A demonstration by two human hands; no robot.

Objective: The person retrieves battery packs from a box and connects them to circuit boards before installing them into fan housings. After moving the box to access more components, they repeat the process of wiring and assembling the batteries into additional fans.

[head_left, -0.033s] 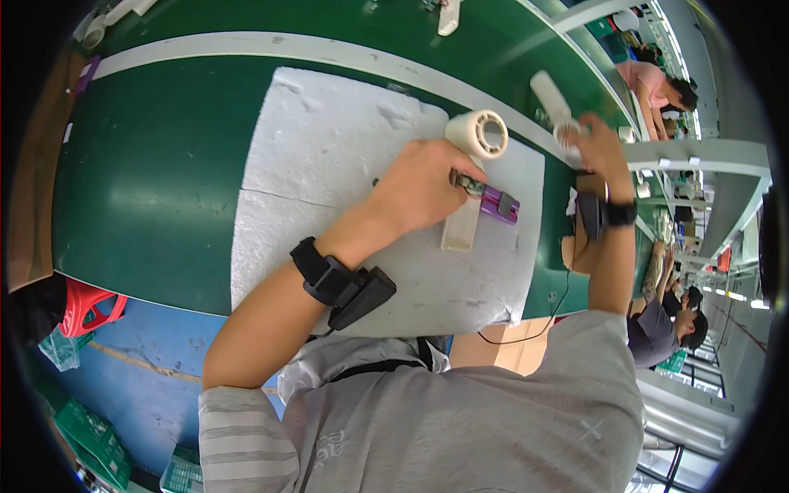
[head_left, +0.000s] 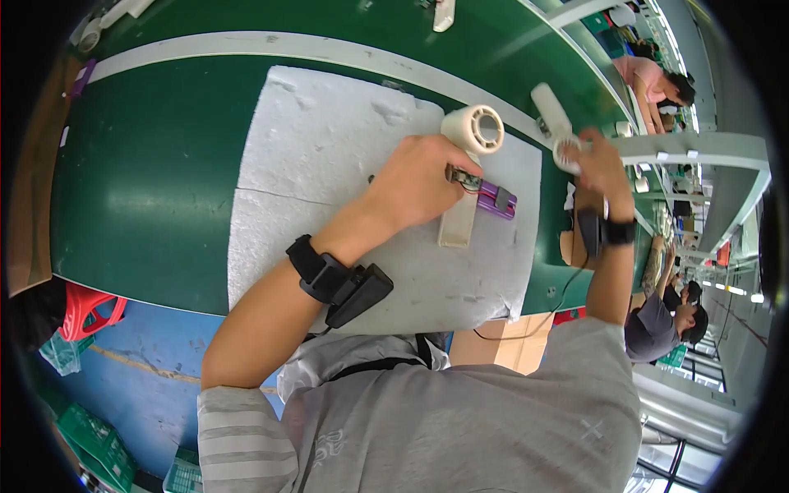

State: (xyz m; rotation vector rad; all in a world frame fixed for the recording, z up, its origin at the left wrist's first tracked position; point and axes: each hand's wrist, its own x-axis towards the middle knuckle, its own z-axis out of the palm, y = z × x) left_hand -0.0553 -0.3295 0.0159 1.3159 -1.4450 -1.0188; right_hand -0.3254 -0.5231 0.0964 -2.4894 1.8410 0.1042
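Observation:
My left hand (head_left: 419, 179) is closed round the neck of a cream-white handheld fan housing (head_left: 457, 226) over the foam sheet. Its round, slotted head (head_left: 474, 130) sticks out beyond my fingers. At my fingertips a small circuit board (head_left: 465, 178) with thin wires shows, and beside it lies a purple battery (head_left: 497, 200) with a grey pad on top. Off to the right, my right hand (head_left: 604, 168) grips a second white fan housing (head_left: 552, 111) by its round end; its handle points away from me. Some of the right fingers are blurred.
A white foam sheet (head_left: 308, 156) with a crack covers part of the green table (head_left: 140, 189). Beyond runs a pale rail (head_left: 329, 51), with another white part (head_left: 444, 15) behind it. A metal post (head_left: 699, 152) stands at right; co-workers sit past it. A thin cable (head_left: 559, 304) trails from my right wrist.
My right hand and the second fan housing have come slightly nearer to me. The left hand keeps its hold on the first housing.

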